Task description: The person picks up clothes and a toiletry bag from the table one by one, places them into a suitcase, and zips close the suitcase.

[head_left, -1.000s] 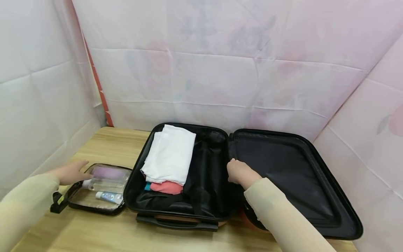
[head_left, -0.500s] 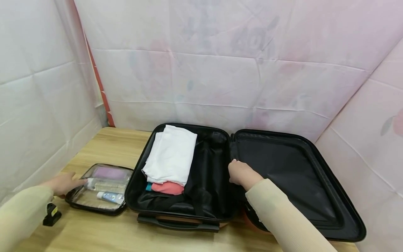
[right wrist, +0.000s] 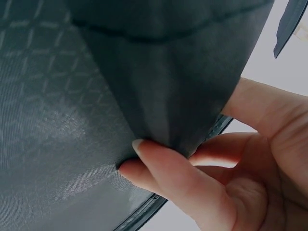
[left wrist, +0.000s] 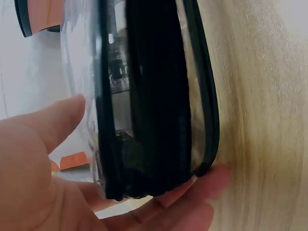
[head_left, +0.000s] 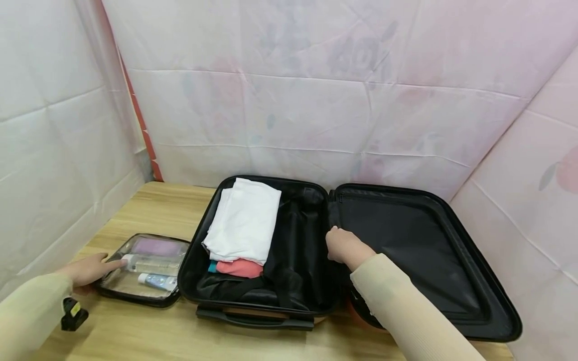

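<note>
A clear toiletry bag [head_left: 131,288] with black trim lies on the table left of the suitcase. My left hand [head_left: 88,271] holds its left end; in the left wrist view the thumb [left wrist: 72,113] lies along the clear face and the fingers wrap the bag's end. Inside show a clear bottle [head_left: 155,265], a blue-and-white tube [head_left: 158,282] and a purple item [head_left: 156,247]. My right hand [head_left: 347,248] is at the hinge side of the open black suitcase [head_left: 302,240], pinching a fold of dark lining fabric [right wrist: 163,96] between thumb and fingers.
A folded white garment [head_left: 244,220] lies on coral cloth [head_left: 239,268] in the suitcase's left half. The suitcase lid [head_left: 420,255] lies open to the right. Its handle [head_left: 255,321] faces the table's [head_left: 149,333] near side. Pale sheets [head_left: 298,110] hang behind and at both sides.
My left hand has moved left and down from above the toiletry bag to its left end and taken hold there. The right hand stays at the suitcase.
</note>
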`<act>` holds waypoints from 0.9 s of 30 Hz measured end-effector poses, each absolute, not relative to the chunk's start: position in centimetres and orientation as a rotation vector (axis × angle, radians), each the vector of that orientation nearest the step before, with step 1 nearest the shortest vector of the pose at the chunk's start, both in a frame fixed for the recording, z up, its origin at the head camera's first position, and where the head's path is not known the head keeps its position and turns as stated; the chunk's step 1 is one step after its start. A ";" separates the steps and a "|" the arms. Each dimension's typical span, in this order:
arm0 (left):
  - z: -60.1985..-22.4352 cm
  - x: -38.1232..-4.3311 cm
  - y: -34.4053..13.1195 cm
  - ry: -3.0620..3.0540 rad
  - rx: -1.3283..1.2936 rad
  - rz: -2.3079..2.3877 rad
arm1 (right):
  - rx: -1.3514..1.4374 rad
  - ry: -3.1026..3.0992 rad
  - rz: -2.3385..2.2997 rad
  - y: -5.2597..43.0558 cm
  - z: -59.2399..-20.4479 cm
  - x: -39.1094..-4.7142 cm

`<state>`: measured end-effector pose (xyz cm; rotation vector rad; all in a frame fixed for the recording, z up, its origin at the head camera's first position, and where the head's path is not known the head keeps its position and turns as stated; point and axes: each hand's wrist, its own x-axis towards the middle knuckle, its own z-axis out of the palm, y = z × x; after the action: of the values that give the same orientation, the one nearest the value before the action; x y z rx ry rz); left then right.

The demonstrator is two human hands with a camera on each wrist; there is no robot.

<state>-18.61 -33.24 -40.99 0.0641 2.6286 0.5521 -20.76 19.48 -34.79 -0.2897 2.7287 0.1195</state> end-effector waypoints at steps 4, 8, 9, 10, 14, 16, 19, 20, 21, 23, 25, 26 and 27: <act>-41.1 -18.7 -33.4 2.634 0.056 0.618 | -0.287 2.725 0.135 19.5 -34.9 -20.8; -41.4 -18.6 -33.8 2.549 -0.021 0.800 | -0.301 2.736 0.143 19.5 -34.9 -20.8; -41.4 -18.6 -33.9 2.522 -0.041 0.845 | -0.305 2.738 0.144 19.4 -34.9 -20.8; -41.5 -18.6 -34.0 2.482 -0.067 0.900 | -0.308 2.741 0.147 19.4 -34.9 -20.8; -41.3 -18.7 -33.9 2.345 -0.080 1.137 | -0.300 2.737 0.151 19.4 -34.9 -20.8; -41.2 -18.8 -33.7 2.301 -0.092 1.251 | -0.293 2.735 0.153 19.3 -34.8 -20.7; -41.0 -19.1 -33.5 2.301 -0.087 1.344 | -0.289 2.734 0.147 19.3 -34.8 -20.7; -40.9 -19.2 -33.5 2.297 -0.084 1.374 | -0.288 2.736 0.144 19.3 -34.8 -20.7; -40.9 -19.3 -33.5 2.285 -0.097 1.408 | -0.289 2.737 0.141 19.3 -34.8 -20.7; -40.8 -19.6 -33.6 2.232 -0.114 1.496 | -0.283 2.737 0.136 19.3 -34.8 -20.7; -40.7 -19.8 -33.7 2.175 -0.145 1.591 | -0.277 2.738 0.133 19.4 -34.8 -20.7; -40.7 -19.9 -33.7 2.150 -0.166 1.635 | -0.273 2.736 0.134 19.4 -34.8 -20.7; -40.6 -20.0 -33.6 2.140 -0.186 1.662 | -0.272 2.736 0.136 19.4 -34.8 -20.7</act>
<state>-20.02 -33.65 -40.61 -0.1860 2.1404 1.6624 -20.71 19.39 -34.84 -0.2717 2.7362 0.1357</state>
